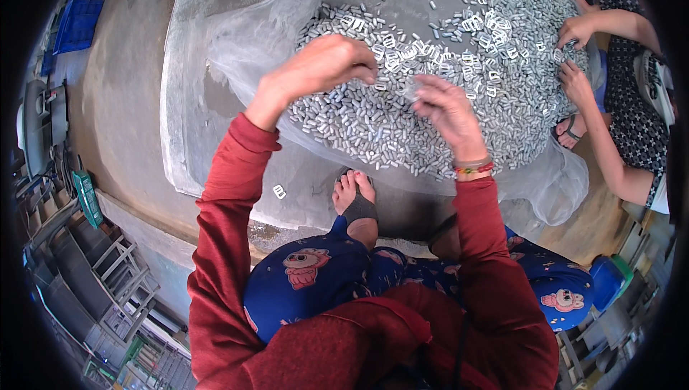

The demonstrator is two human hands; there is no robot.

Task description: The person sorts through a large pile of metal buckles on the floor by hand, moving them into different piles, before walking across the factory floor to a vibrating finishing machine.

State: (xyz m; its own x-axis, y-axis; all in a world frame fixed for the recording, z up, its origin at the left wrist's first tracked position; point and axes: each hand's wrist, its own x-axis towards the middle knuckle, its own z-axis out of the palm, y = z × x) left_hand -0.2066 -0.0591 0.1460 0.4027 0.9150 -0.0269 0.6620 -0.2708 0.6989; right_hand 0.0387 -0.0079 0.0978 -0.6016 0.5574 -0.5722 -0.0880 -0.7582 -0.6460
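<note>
Grey pellets (pixel 373 135) could have spilled past the near edge of the translucent sheet (pixel 562 183), had the foot (pixel 346 193) beside it dragged it. They lay heaped there, below and beyond the fingers. Left hand (pixel 323 63) curled, right hand (pixel 448 114) loosely bent, blurred; could not tell whether either grasped anything.

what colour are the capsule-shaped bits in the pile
The bits are grey; head view shows them.
</note>
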